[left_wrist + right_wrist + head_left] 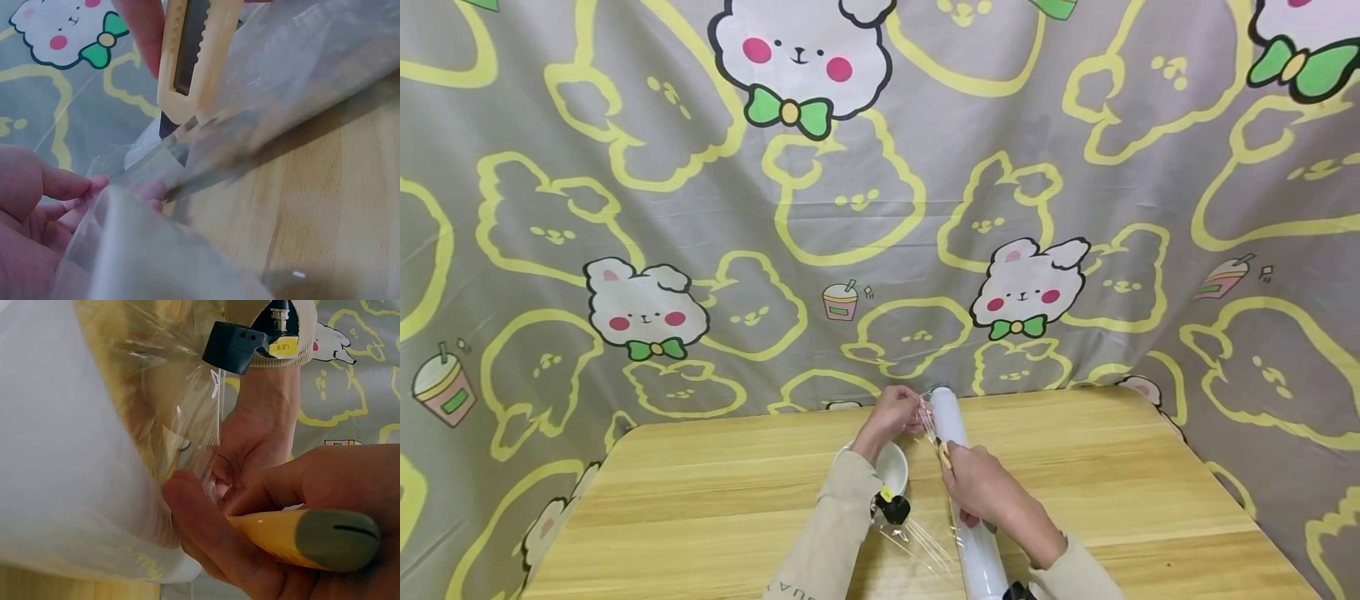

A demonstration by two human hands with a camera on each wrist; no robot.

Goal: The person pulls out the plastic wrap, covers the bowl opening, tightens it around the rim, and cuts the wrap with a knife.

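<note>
A long white roll of cling film (950, 415) lies lengthwise on the table, and a clear sheet of the film (150, 250) stretches leftward from it. At the sheet's far end my left hand (893, 414) pinches the film's edge between thumb and fingers. My right hand (981, 482), above the roll, grips a yellow utility knife (199, 56). In the left wrist view the knife's dark blade (167, 125) meets the film close to the left fingertips. Under my left forearm sits a white bowl (892, 468), partly hidden by the sleeve and seemingly covered by film.
The wooden table (715, 492) spreads out on both sides of the roll. Behind its far edge hangs a grey curtain (820, 333) with cartoon animals. Black wrist cameras (892, 508) are strapped to the forearms.
</note>
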